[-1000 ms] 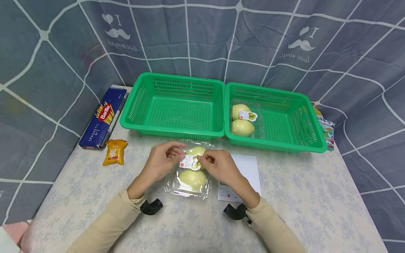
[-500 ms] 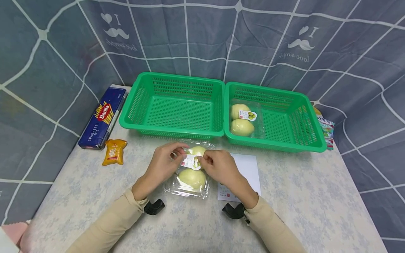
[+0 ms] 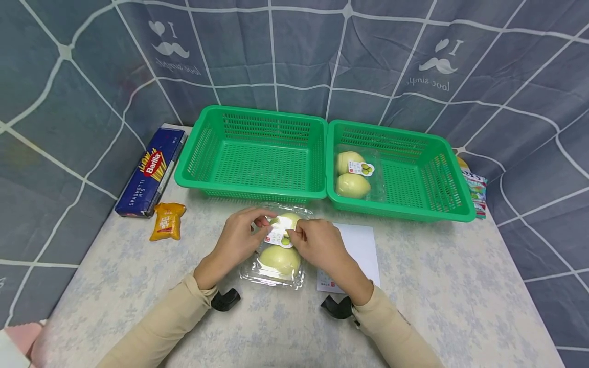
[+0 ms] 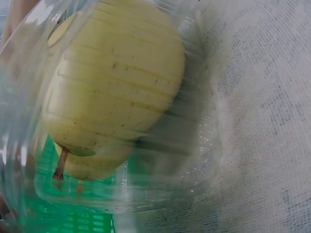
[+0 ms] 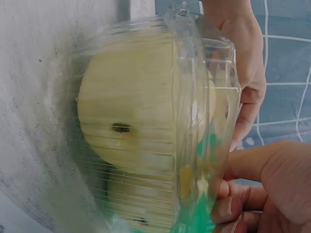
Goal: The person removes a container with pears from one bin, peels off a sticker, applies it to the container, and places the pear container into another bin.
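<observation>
A clear plastic fruit box (image 3: 271,279) with two pale yellow-green pears (image 3: 279,259) lies on the table in front of me. Over its lid is a white label sticker (image 3: 276,237) with printed writing and green fruit. At the sticker's left end, my left hand (image 3: 239,237) has its thumb and bent forefinger. My right hand (image 3: 322,243) pinches the right end between thumb and curled forefinger; the exact contact is small. Ridged box walls and a pear (image 4: 116,82) fill the left wrist view. In the right wrist view, the right thumb (image 5: 252,162) meets the lid's edge.
Two green baskets stand behind, the left basket (image 3: 250,194) beside the right basket (image 3: 400,210), which holds another labelled pear box (image 3: 377,184). A white sheet (image 3: 359,245) lies under my right forearm. Left are a spaghetti box (image 3: 149,174) and orange packet (image 3: 167,221); right, a colourful packet (image 3: 476,191).
My left hand has shifted slightly right, its thumb coming further over the label sticker. The sticker tilts a little and catches more glare. My right hand and the fruit box stay nearly still.
</observation>
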`<action>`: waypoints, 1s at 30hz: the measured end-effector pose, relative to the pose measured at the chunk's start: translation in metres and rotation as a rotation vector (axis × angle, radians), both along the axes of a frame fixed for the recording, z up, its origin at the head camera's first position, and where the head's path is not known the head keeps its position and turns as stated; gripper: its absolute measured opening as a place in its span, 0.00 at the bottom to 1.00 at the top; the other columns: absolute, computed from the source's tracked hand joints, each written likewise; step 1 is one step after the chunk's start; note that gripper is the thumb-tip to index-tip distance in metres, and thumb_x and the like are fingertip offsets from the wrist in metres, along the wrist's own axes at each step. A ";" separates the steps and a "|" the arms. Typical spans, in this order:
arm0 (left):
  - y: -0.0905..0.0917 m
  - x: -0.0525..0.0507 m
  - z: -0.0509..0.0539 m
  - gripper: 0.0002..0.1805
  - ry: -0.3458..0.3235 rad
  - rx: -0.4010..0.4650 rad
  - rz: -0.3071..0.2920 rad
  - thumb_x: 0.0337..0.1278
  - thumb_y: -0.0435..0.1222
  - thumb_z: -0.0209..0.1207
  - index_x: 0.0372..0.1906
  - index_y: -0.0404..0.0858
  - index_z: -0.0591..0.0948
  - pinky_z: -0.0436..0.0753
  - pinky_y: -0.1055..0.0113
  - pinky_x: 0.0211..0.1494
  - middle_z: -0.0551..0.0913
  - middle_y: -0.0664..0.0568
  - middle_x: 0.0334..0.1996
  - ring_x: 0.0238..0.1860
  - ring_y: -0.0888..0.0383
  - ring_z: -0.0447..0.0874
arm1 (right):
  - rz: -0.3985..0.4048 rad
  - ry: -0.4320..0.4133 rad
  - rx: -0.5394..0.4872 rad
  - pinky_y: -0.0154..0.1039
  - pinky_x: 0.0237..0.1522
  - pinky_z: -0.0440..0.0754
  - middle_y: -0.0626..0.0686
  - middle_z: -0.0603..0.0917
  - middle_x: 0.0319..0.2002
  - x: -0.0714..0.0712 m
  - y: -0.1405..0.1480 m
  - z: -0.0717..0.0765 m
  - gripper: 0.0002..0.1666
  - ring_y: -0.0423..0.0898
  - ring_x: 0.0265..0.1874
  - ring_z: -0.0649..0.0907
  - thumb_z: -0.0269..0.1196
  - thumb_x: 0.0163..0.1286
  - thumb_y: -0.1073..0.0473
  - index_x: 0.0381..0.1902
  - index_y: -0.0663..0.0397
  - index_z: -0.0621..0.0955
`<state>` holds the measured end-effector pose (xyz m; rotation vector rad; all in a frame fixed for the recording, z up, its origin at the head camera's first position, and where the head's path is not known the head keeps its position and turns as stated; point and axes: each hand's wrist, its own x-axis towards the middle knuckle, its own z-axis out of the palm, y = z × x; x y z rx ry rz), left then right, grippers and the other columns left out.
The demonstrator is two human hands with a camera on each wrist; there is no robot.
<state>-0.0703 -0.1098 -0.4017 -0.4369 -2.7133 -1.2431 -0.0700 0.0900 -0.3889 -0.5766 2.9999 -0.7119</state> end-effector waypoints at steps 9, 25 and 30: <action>-0.009 0.006 0.002 0.19 0.062 -0.021 -0.081 0.51 0.25 0.69 0.50 0.41 0.87 0.83 0.56 0.49 0.87 0.49 0.42 0.46 0.51 0.84 | -0.026 0.100 -0.094 0.31 0.20 0.63 0.44 0.71 0.15 -0.003 0.014 -0.004 0.22 0.38 0.16 0.69 0.72 0.62 0.48 0.17 0.47 0.76; -0.019 0.034 -0.013 0.30 0.042 -0.351 -0.266 0.76 0.48 0.50 0.76 0.41 0.65 0.60 0.38 0.77 0.64 0.50 0.77 0.79 0.47 0.60 | 0.353 0.014 0.041 0.56 0.79 0.56 0.48 0.62 0.79 0.036 0.014 -0.024 0.36 0.49 0.80 0.59 0.49 0.80 0.40 0.78 0.49 0.63; -0.022 0.041 -0.018 0.32 0.046 -0.458 -0.218 0.78 0.50 0.46 0.79 0.42 0.60 0.59 0.37 0.78 0.60 0.51 0.79 0.81 0.48 0.55 | 0.321 0.030 0.033 0.57 0.79 0.57 0.42 0.56 0.80 0.045 0.020 -0.034 0.36 0.46 0.82 0.53 0.45 0.81 0.40 0.80 0.45 0.58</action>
